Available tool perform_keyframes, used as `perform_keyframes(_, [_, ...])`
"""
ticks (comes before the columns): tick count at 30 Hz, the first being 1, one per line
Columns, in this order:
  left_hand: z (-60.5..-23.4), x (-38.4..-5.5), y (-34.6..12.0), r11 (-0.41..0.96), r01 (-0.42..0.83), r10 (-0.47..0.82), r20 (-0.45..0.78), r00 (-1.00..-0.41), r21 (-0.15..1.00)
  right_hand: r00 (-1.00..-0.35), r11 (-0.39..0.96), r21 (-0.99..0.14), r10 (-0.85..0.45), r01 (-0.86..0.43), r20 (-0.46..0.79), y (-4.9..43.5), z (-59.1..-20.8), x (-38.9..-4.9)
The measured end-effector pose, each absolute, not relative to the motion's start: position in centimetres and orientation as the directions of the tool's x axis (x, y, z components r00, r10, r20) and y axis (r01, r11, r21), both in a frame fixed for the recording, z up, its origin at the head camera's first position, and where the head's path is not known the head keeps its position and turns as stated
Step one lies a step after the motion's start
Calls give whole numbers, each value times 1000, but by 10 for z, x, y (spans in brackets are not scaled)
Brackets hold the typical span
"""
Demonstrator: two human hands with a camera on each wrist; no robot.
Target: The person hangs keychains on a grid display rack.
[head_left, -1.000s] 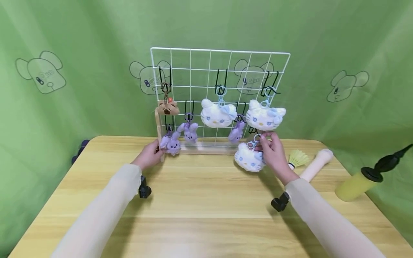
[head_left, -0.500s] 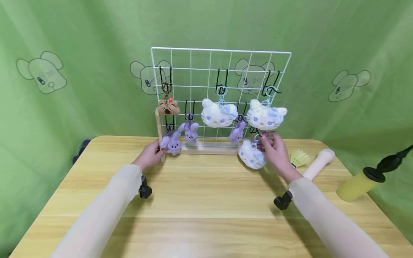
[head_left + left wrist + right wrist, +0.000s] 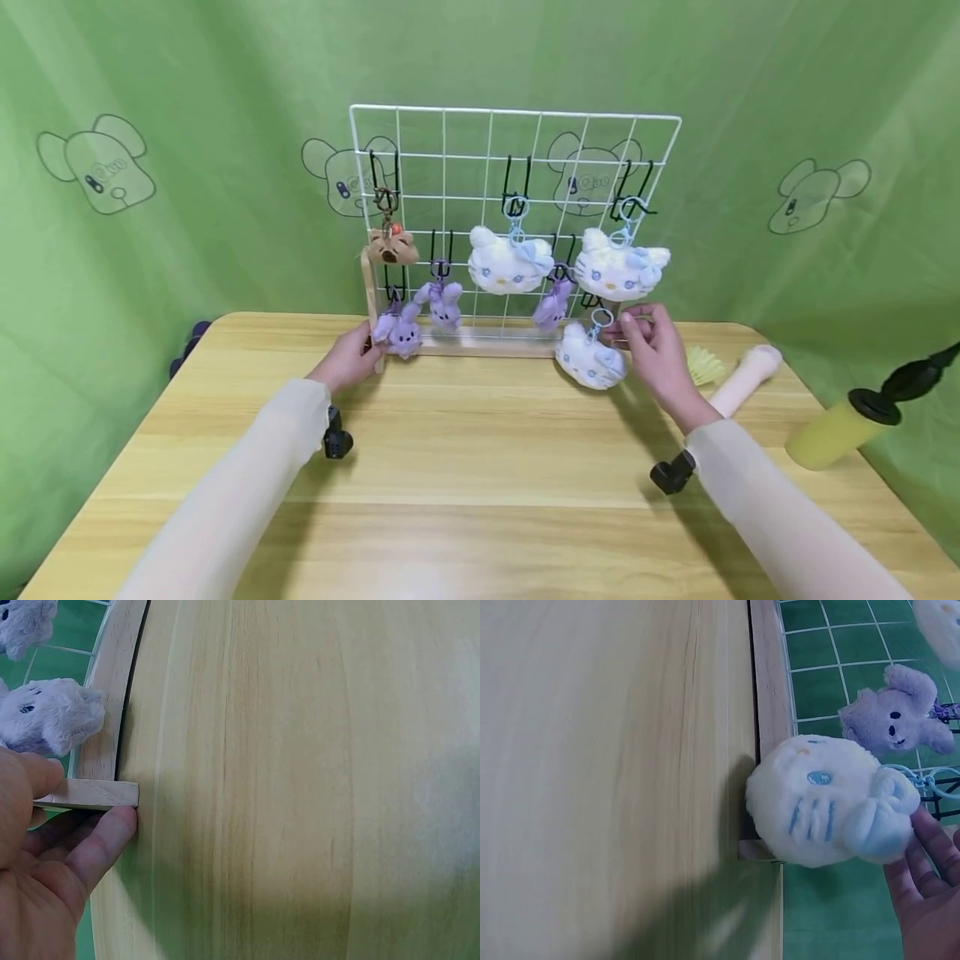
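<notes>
A white wire grid rack (image 3: 516, 110) stands on a wooden base (image 3: 487, 344) at the table's back. My left hand (image 3: 351, 358) grips the rack's left wooden foot (image 3: 90, 793) between thumb and fingers. At the lower right, a white cat-head plush keychain (image 3: 590, 358) hangs by its light-blue ring (image 3: 602, 317) from a black hook. My right hand (image 3: 660, 358) is just right of that ring; in the right wrist view its extended fingertips are at the plush's blue bow (image 3: 885, 817). Two similar cat plushes (image 3: 510, 265), purple rabbit plushes (image 3: 444, 308) and a brown bear plush (image 3: 392, 247) hang elsewhere.
Beyond my right hand lie a yellow shuttlecock (image 3: 703, 367) and a pale rod with a rounded end (image 3: 750, 377). A yellow cylinder with a black top (image 3: 840, 437) stands near the right edge. A green curtain (image 3: 225, 208) hangs close behind the rack.
My right hand has let go of the lower cat plush's ring and moved slightly right. That plush now hangs from the lower right hook. My left hand stays on the rack.
</notes>
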State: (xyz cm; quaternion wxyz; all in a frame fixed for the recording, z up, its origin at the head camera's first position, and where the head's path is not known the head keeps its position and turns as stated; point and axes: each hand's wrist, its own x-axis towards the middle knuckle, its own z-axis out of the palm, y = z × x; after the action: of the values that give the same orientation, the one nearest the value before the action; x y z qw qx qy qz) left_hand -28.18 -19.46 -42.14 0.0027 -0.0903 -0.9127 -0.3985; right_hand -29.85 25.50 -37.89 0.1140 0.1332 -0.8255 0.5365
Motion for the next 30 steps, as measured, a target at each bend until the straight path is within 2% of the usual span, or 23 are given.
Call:
perform_keyframes(15, [-423, -282, -196, 671, 120, 145, 28, -989, 732, -935, 399, -847, -98, -350, 340, 268, -380, -284])
perform_keyframes(22, [-415, -277, -206, 666, 91, 173, -34, -984, 740, -918, 508, -772, -111, -382, 381, 270, -378, -274])
perform_keyframes(26, [-403, -273, -216, 693, 130, 178, 6, -984, 710, -891, 594, -684, -136, -423, 433, 271, -372, -266])
perform_keyframes(30, [-385, -263, -226, 745, 173, 117, 129, -985, 644, -860, 641, -609, -169, -467, 481, 269, -364, -259])
